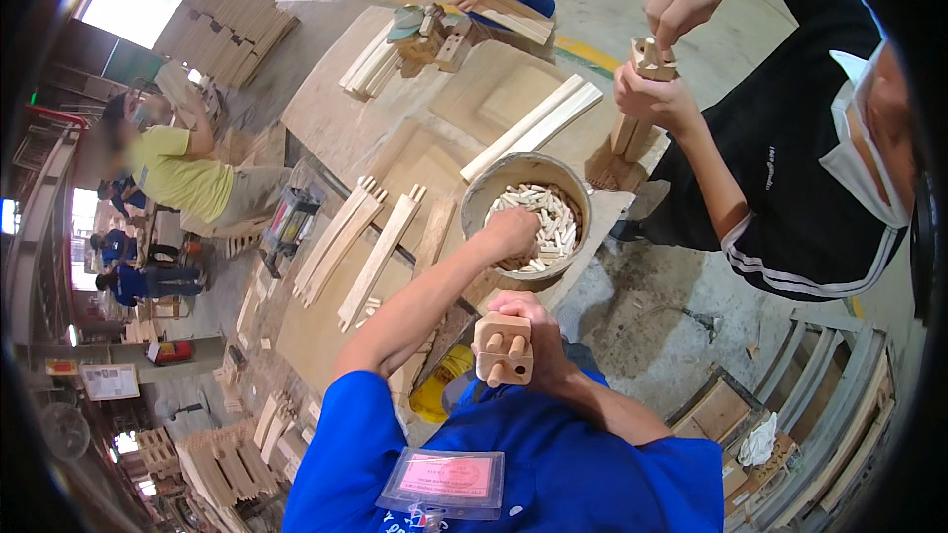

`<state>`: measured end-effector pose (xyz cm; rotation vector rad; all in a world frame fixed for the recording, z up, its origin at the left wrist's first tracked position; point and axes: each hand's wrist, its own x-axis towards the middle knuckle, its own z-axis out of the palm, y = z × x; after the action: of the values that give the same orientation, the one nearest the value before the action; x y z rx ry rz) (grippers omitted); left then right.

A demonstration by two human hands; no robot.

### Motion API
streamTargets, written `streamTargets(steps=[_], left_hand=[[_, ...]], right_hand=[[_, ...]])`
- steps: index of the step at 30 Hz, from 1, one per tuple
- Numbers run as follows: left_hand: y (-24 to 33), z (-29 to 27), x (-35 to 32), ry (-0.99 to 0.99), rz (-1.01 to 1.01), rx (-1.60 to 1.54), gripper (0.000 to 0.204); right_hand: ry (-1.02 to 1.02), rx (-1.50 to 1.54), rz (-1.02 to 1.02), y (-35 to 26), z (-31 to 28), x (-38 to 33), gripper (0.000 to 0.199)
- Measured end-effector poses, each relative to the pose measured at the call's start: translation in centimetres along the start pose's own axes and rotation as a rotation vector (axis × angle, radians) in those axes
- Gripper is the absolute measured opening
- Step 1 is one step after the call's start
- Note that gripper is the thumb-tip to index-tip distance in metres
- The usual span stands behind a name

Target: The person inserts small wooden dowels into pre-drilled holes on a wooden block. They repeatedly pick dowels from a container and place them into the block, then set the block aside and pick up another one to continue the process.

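My left hand (511,232) reaches into a round bucket (526,164) of short pale wooden dowels (559,221). Its fingers are curled down among the dowels, and their tips are hidden. Close to my chest, my right hand (541,320) is closed around light wooden bars (504,328), seen end-on. Several dowels stick out of their ends, and a dark hole shows beside one. On the table left of the bucket lie a long bar with dowels in its end (380,259) and a pair of curved bars with dowels (339,242).
Two pale strips (533,126) lie beyond the bucket on the worktable (331,89). On the right, a co-worker in black (755,168) holds a wooden piece with dowels. Another person in blue handles bars at the far edge. A yellow bucket (441,387) stands below the near table edge.
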<state>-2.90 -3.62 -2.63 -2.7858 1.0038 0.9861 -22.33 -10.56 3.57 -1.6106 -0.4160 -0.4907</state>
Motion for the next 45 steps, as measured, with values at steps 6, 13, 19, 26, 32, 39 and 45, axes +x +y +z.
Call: streamTargets(steps=[6, 13, 19, 26, 32, 39, 45], left_hand=[[-0.5, 1.2, 2.2, -0.058, 0.126, 0.030, 0.026], [-2.9, -6.8, -11.6, 0.728, 0.170, -1.062, 0.022], [1.4, -10.9, -28.6, 1.059, 0.278, -0.585, 0.014], [2.1, -8.5, -31.6, 1.012, 0.096, -0.122, 0.023], [1.8, -9.1, -32.2, 0.885, 0.186, 0.061, 0.021], [1.5, -10.2, -31.9, 0.757, 0.174, 0.112, 0.016], [0.2, -9.9, -30.6, 0.982, 0.319, -0.062, 0.023]], right_hand=[[0.164, -0.098, 0.067, 0.1, -0.5, -0.7, 0.074], [0.148, -0.048, 0.173, 1.1, 1.2, 0.9, 0.084], [0.037, -0.135, 0.149, 1.3, 4.7, 4.1, 0.083], [-0.044, -0.169, 0.077, 0.9, 7.5, 4.6, 0.080], [-0.055, -0.214, 0.023, 0.3, 7.2, 4.4, 0.079], [-0.064, -0.192, 0.098, -0.2, 7.5, 4.7, 0.077], [-0.058, -0.185, 0.133, 0.9, 7.1, 4.8, 0.076]])
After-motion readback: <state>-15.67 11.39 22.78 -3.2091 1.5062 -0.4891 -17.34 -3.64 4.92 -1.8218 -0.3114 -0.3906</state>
